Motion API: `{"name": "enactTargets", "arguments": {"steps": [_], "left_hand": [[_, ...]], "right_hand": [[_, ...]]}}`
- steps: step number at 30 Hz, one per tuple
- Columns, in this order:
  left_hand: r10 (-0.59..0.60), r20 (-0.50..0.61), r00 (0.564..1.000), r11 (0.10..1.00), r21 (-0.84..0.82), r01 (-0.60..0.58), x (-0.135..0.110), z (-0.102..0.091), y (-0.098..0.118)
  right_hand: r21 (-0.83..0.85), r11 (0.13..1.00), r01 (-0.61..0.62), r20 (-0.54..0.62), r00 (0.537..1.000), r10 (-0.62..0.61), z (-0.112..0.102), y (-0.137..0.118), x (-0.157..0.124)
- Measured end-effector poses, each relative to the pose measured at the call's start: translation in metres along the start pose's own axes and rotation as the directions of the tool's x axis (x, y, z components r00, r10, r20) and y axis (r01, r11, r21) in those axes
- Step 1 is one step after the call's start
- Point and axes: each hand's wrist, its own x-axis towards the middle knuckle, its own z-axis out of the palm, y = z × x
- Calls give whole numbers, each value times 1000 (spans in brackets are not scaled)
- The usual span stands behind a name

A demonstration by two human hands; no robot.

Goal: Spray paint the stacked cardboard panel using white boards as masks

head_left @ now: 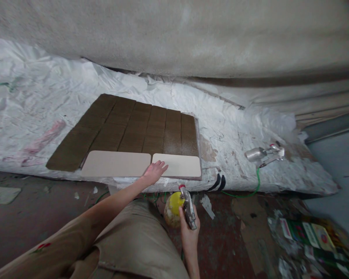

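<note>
Landmark: brown panels, dark pieces edge to edge in one block; near edge hidden by the pale boards.
Left pale board: along near edge of the brown panels, rounded corners, overlapping them from view.
Right pale board: same near edge of the brown panels, beside the left one, narrow gap between; lower end of gap hidden by hand.
Left hand: at near side of the brown panels, fingers loosely spread, no grip seen; fingertips over the right pale board, pressure can't be told.
Right hand: nearer the person than the brown panels, closed round spray gun; some fingers hidden behind it, trigger finger hard to make out.
Spray gun: in right hand, in front of the brown panels' right part, red tip toward the boards.
Stained yellow-white container: in front of the brown panels, partly behind gun and hand; can't tell if joined to gun.
Second spray gun: right of the brown panels, lying on plastic sheeting.
Green hose: right of the brown panels, partly lost below sheeting edge.
Printed packaging: far right and nearer than the brown panels, blurred, text unreadable.
Forearms: cut off from view in part, right one at bottom edge.
</note>
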Motion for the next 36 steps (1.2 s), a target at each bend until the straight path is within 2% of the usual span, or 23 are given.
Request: {"name": "enactTargets", "arguments": {"steps": [4, 12, 15, 21, 26, 36], "left_hand": [[1, -15, 1000, 1000, 9, -1, 0, -1, 1], [1, -11, 1000, 1000, 2, -1, 1, -3, 2], [-6, 2, 1000, 1000, -2, 6, 1, -4, 2], [-9, 14, 1000, 1000, -15, 9, 0, -7, 2], [0, 15, 1000, 1000, 0, 0, 0, -5, 1], [-6, 16, 1000, 1000, -12, 6, 3, 2, -1]], "right_hand": [[-14, 999, 34, -45, 998, -35, -3, -2, 4], [-12, 999, 43, -215, 976, -44, -15, 1, 14], [-29, 999, 35, -211, 977, -40, -16, -2, 13], [-48, 998, 31, -81, 996, -35, -9, -7, 5], [-13, 1000, 4, -23, 1000, -4, -8, -6, 5], [-34, 999, 19, -213, 977, -25, -29, -2, 21]]}}
